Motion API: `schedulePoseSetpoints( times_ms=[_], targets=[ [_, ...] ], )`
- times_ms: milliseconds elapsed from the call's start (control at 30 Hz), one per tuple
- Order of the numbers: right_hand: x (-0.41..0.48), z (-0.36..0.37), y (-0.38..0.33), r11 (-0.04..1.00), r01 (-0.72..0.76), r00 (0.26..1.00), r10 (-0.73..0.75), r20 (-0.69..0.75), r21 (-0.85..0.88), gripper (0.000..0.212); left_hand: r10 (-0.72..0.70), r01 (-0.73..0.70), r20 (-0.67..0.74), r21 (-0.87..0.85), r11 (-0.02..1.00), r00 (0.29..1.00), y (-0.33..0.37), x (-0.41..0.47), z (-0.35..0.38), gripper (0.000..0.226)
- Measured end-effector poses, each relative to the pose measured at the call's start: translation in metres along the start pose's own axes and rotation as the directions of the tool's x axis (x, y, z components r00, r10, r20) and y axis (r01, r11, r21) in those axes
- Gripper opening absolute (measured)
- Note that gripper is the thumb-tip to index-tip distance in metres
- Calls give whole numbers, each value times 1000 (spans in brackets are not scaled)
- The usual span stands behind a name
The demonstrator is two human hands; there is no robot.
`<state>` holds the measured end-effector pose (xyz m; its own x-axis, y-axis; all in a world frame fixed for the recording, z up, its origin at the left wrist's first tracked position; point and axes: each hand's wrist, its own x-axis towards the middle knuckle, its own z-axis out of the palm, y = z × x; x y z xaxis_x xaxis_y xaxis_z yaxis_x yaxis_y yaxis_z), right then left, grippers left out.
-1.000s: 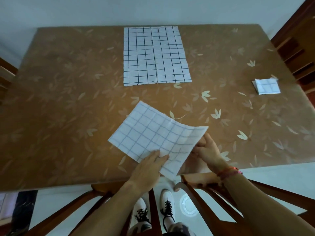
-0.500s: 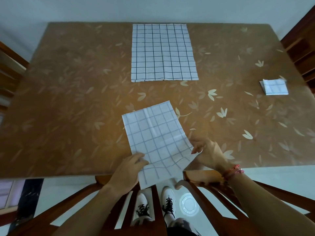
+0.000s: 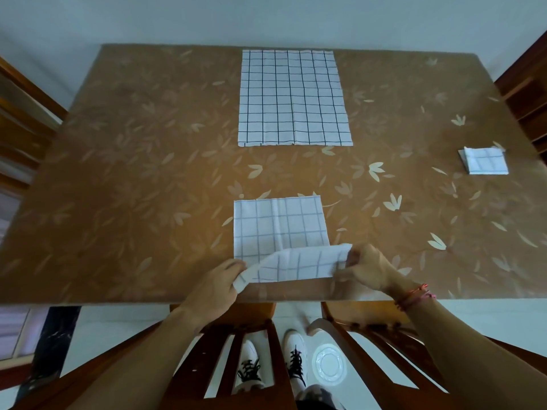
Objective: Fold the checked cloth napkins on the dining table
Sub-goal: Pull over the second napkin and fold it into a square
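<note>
A white checked napkin [image 3: 279,226] lies square to the table's near edge, its near strip lifted and turned up over itself. My left hand [image 3: 216,284] pinches the near left corner. My right hand [image 3: 368,269] pinches the near right corner. A second checked napkin [image 3: 293,97] lies flat and unfolded at the far middle of the table. A small folded napkin [image 3: 485,161] sits at the right side.
The brown leaf-patterned table [image 3: 148,173] fills the view. Wooden chairs [image 3: 266,335] stand against the near edge, and more chairs sit at the left [image 3: 20,113] and right [image 3: 527,93] sides. My shoes and a round white floor fitting [image 3: 330,363] show below.
The near napkin went from skewed and overhanging the edge to lying square on the table. Both hands moved to its near corners and lifted that edge up over the cloth.
</note>
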<state>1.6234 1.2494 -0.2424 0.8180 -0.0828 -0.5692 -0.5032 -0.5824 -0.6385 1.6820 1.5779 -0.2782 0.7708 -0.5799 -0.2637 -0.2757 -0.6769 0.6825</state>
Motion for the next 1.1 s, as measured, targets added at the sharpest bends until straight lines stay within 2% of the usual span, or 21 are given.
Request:
schedulePoseSetpoints(
  times_ms=[67,167,367,500,600,700,767,900,1100],
  targets=[
    [6,0,6,1000,-27,999,27,-31,16,10,-20,19,-40,-22,1000,999,2,9,-5,14],
    [19,1,6,991,-11,996,23,-87,135,13,-102,101,-45,-28,994,994,5,23,-12,20],
    [46,6,3,971,-10,990,43,-133,237,12,-217,212,-70,-69,975,974,12,50,-27,20],
    [64,14,4,973,-81,980,118,-162,218,13,-306,286,-95,-176,942,947,10,57,-30,20],
    [72,18,2,977,-121,964,158,-212,176,13,-356,320,-87,-284,904,930,11,57,-31,2],
    [80,21,0,972,-154,953,194,-234,177,12,-391,354,-50,-333,874,919,2,57,-29,32],
    [84,22,-1,971,-164,948,203,-246,172,13,-401,360,-45,-359,861,915,-1,57,-29,43],
    [93,24,0,972,-187,937,220,-272,142,16,-385,331,-112,-331,884,916,1,57,-29,46],
    [98,25,-4,967,-224,920,250,-302,120,31,-376,307,-185,-319,897,908,-1,58,-27,45]
  ],
)
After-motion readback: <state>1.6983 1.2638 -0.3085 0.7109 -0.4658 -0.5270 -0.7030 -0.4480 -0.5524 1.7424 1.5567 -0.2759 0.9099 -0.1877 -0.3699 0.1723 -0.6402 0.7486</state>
